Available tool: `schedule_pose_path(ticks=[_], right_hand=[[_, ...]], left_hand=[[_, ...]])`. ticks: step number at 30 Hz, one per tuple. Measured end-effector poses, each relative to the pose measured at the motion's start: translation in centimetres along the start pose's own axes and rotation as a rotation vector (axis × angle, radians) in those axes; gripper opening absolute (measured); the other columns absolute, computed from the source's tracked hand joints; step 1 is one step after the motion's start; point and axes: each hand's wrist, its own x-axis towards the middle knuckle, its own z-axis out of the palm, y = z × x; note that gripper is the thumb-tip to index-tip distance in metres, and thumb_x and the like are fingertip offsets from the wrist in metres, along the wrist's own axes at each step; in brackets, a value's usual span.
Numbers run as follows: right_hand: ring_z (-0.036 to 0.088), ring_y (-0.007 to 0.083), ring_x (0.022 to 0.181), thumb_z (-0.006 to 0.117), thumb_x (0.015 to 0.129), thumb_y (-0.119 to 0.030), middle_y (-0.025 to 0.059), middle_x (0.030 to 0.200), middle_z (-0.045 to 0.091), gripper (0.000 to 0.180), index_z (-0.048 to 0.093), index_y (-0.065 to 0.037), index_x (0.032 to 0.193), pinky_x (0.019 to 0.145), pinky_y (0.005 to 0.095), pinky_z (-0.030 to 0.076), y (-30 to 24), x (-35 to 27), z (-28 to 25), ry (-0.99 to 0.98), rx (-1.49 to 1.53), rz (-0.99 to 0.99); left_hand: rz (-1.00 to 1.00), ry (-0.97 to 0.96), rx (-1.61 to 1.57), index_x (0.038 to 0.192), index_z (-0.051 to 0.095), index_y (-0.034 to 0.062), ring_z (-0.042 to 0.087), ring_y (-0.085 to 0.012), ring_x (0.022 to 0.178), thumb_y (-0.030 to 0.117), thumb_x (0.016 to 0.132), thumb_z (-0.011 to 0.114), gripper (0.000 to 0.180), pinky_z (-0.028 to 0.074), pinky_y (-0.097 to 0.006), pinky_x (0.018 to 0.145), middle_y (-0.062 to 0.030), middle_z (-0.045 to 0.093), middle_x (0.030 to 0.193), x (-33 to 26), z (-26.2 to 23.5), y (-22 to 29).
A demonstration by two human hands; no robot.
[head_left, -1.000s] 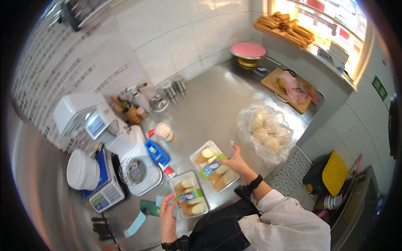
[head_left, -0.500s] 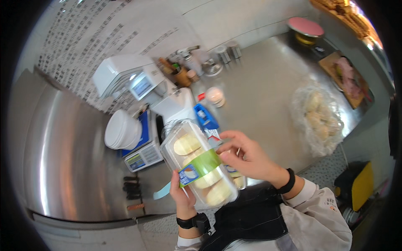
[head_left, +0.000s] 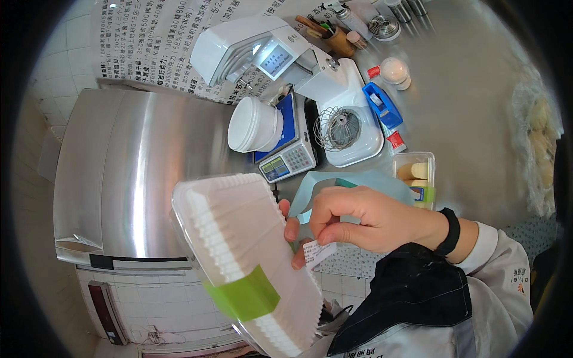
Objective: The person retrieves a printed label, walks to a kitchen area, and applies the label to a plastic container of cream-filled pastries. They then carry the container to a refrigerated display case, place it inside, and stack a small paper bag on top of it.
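Observation:
My left hand (head_left: 291,234) grips a clear plastic food box (head_left: 245,232) by its edge, and its palm is hidden behind the box. The box is tilted so its white ribbed underside shows, with a green paper band (head_left: 245,295) wrapped around it. My right hand (head_left: 367,215) pinches a small white printed label (head_left: 319,253) between thumb and finger, right beside the box's edge. A pale blue strip (head_left: 322,179) curls behind my right hand. Near my right wrist, a second clear box (head_left: 413,156) with pale rolls and a green band stands on the steel table.
A white stand mixer (head_left: 352,134) with a whisk stands beyond my hands, next to a scale (head_left: 289,164) bearing a white tub (head_left: 253,125). A blue tape dispenser (head_left: 382,106) is nearby. Bagged buns (head_left: 540,143) lie at the far right. A steel cabinet (head_left: 137,173) fills the left.
The box has turned over from its roll-filled top to its underside and moved left. My right hand now pinches a white label. The view has swung left.

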Motion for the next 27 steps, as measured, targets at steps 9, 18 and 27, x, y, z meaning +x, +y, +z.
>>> schedule_pose_path(ticks=[9,18,27], right_hand=[[0.054,0.0115,0.084,0.053,0.096,-0.008,0.0043,0.103,0.049,0.005,0.056,-0.004,0.098,0.069,0.0241,0.053,2.1,-0.6,-1.2,-0.096,0.298,0.046],[0.046,0.0153,0.097,0.059,0.092,-0.006,0.0047,0.102,0.044,0.002,0.059,-0.007,0.094,0.074,0.0268,0.047,1.9,-1.1,-0.1,-0.227,0.152,-0.049],[0.043,0.0210,0.100,0.063,0.090,-0.006,0.0048,0.100,0.046,0.004,0.065,-0.009,0.091,0.090,0.0314,0.038,2.1,-1.3,1.6,-0.145,0.128,0.074]], left_hand=[[-0.044,0.057,0.021,0.140,0.038,0.0057,0.056,-0.0306,0.110,0.044,0.093,0.051,0.062,0.056,-0.046,0.080,-0.0143,0.053,0.127,0.6,-2.1,-2.3],[-0.036,0.087,-0.004,0.137,0.041,0.0051,0.057,-0.0301,0.108,0.045,0.093,0.050,0.060,0.055,-0.046,0.082,-0.0147,0.054,0.126,0.3,-2.7,-3.7],[-0.025,0.108,-0.016,0.134,0.044,0.0044,0.058,-0.0297,0.106,0.046,0.094,0.049,0.058,0.053,-0.045,0.083,-0.0152,0.056,0.125,-0.2,-3.4,-4.2]])
